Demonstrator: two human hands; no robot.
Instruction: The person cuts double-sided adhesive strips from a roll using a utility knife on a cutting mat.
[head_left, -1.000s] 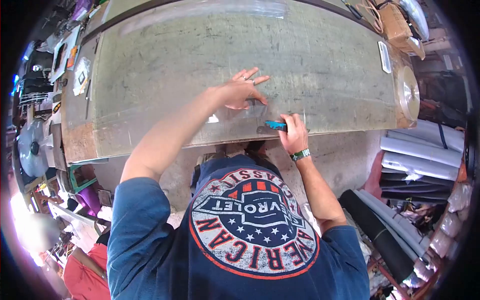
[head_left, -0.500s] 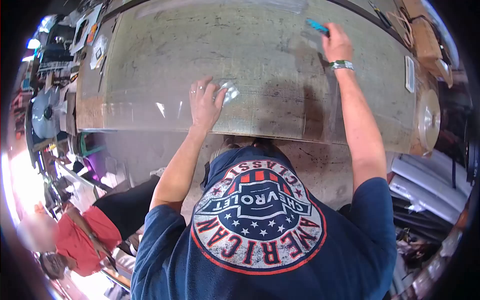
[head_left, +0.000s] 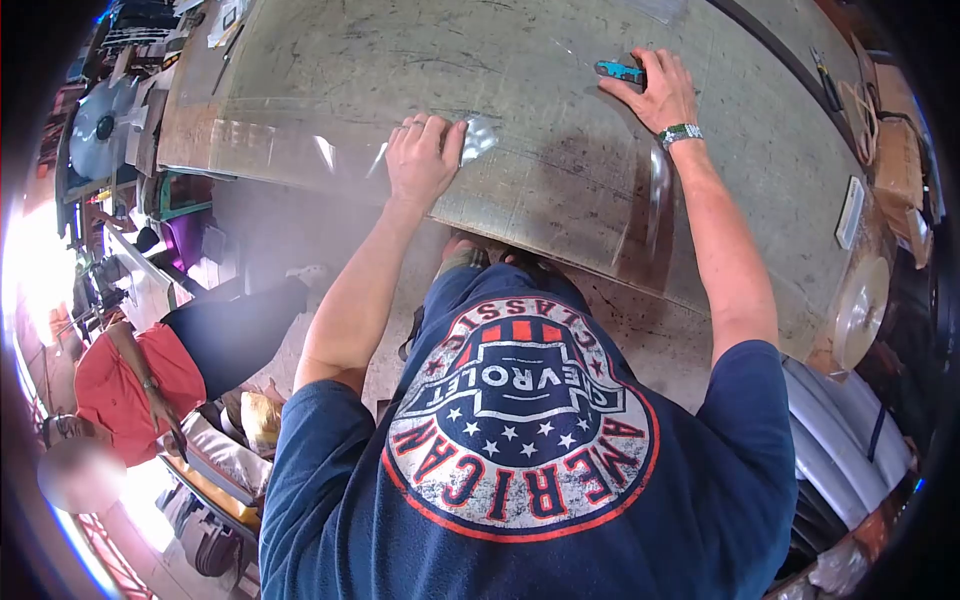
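Note:
A sheet of clear plastic [head_left: 325, 150] lies over the worn grey-green tabletop [head_left: 400, 60], showing bright reflections near its front edge. My left hand [head_left: 424, 155] is on the sheet with its fingers bent together; whether it pinches the film is too small to tell. In my right hand [head_left: 660, 92] is a turquoise and black tool [head_left: 619, 71], held between thumb and fingers just above or on the tabletop.
A person in a red shirt [head_left: 140, 375] is at the lower left. A round disc [head_left: 862, 310] stands at the table's right end, by a white rectangular piece [head_left: 850, 212]. Pliers [head_left: 826, 80] lie at the upper right. Rolls [head_left: 850, 430] are at the lower right.
The view has turned. My left hand has closed its fingers more. My right hand has turned, and the turquoise tool now lies more level, slightly lower and to the left.

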